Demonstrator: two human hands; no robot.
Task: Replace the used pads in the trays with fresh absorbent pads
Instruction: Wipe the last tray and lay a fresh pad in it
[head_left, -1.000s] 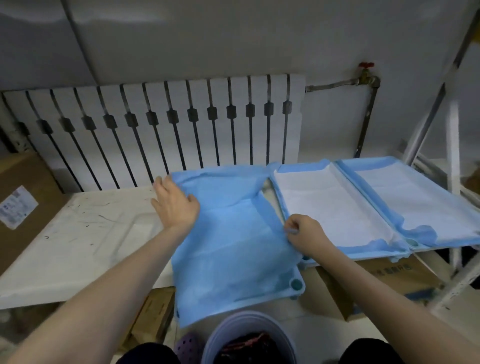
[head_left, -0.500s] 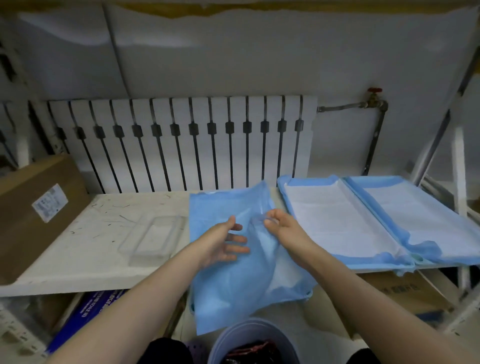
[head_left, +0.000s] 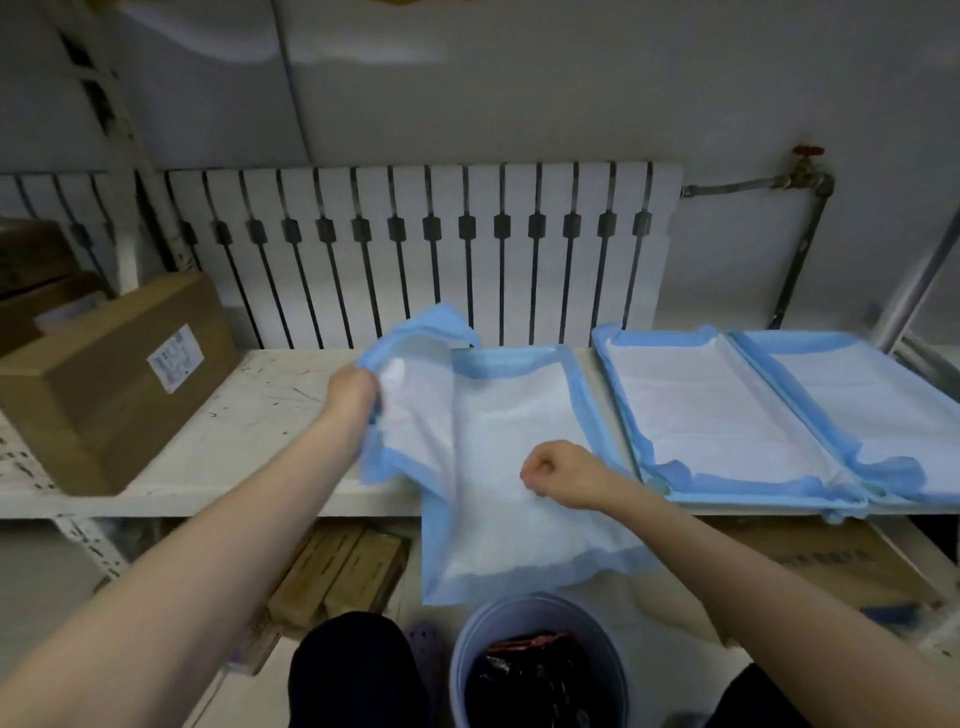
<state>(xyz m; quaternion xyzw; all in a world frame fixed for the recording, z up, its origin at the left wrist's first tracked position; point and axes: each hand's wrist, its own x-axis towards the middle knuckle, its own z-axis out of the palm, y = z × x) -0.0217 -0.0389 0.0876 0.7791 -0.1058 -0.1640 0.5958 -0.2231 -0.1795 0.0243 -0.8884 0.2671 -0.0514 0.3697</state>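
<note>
A blue-edged absorbent pad (head_left: 498, 447) lies half unfolded, white side up, on the white shelf, its near end hanging over the front edge. My left hand (head_left: 356, 389) grips the pad's raised left flap near the far left corner. My right hand (head_left: 553, 475) is curled in a fist on the pad's middle, pinching the white sheet. To the right, two blue trays (head_left: 649, 457) (head_left: 893, 488) stand side by side, each lined with a white pad. The tray under the held pad is hidden.
A cardboard box (head_left: 114, 384) sits on the shelf (head_left: 249, 431) at the left. A white radiator (head_left: 415, 249) runs behind. Below the shelf's edge stand a bucket (head_left: 540, 670) with dark contents, wooden blocks and a flat cardboard box (head_left: 841, 561).
The pad has been turned and opened from blue side up to white side up. My left hand moved out to the left flap; my right hand dropped to the pad's middle.
</note>
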